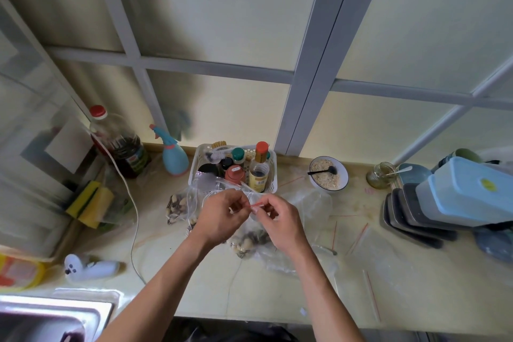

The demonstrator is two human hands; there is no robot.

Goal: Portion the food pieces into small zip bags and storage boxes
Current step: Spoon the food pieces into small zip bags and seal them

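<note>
From the head camera, both hands meet over the middle of the desk. The left hand and the right hand each pinch the red-striped mouth of a small zip bag, held just above a heap of food pieces lying in loose clear plastic. So each grip is grasping the bag's top edge, one at either end of the strip.

My guess is the step is working the seal: pulling it open for filling or pressing it shut. I cannot tell which, since the fingers cover most of the strip and the bag's body is nearly invisible against the plastic beneath. The next move likely calls for a steady pinch along the strip.

A second bag of pieces lies to the left, just beside the white basket of bottles. Empty flat bags lie to the right, and stacked storage boxes sit at the far right, partly cut off by the frame. What the pieces actually are is hard to make out.
</note>
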